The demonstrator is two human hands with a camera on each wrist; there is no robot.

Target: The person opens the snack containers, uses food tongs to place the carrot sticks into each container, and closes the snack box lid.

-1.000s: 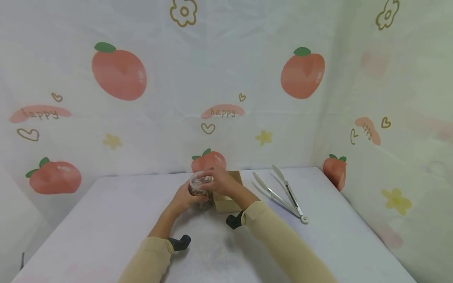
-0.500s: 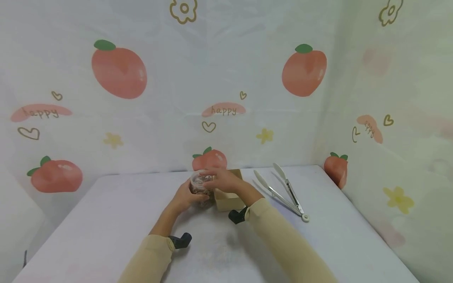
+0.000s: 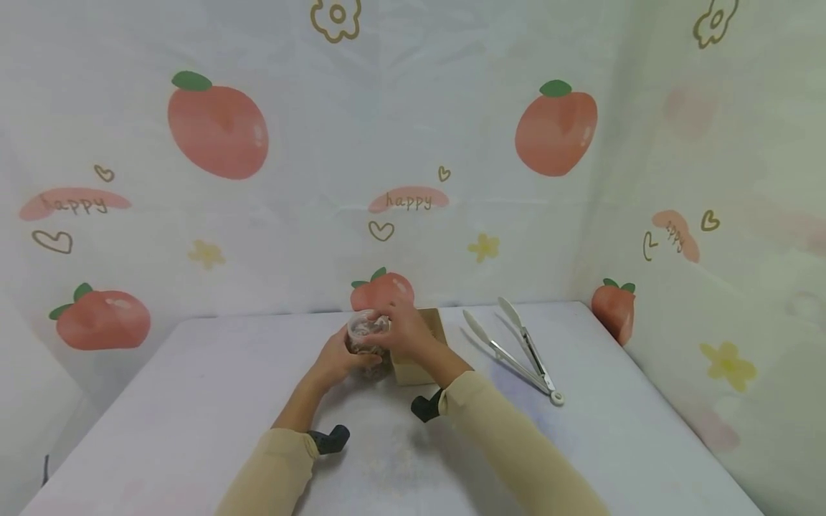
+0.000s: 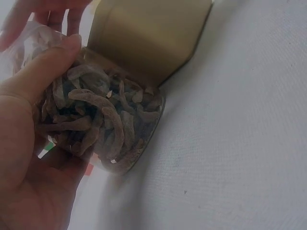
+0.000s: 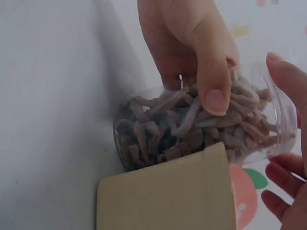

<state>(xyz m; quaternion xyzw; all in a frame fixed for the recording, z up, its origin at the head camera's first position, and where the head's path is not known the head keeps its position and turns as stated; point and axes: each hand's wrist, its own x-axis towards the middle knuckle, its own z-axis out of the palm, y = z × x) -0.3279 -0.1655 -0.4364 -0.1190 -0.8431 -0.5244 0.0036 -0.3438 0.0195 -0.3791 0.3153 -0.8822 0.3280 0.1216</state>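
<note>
From the head view, a clear plastic cup (image 3: 365,340) filled with brownish dried strips stands near the middle of the desk (image 3: 193,401), toward its far edge and touching a small tan cardboard box (image 3: 422,358) on its right. The left hand (image 3: 335,358) wraps around the cup's near side, while the right hand (image 3: 403,330) reaches over the box with its fingers at the cup's rim. A pair of metal tongs (image 3: 516,351) lies well apart, toward the far right corner.

In the left wrist view, the left hand (image 4: 29,158) grips the cup (image 4: 105,124) — thumb curled along its wall, palm beneath — and the box (image 4: 148,38) presses against the cup's far side.

In the right wrist view, the right hand (image 5: 292,158) sits at the cup's (image 5: 192,129) open rim, fingers curled round its edge — whether they actually pinch it I cannot tell. The left hand's (image 5: 192,43) thumb presses the cup's wall, and the box (image 5: 168,196) lies against the cup.
</note>
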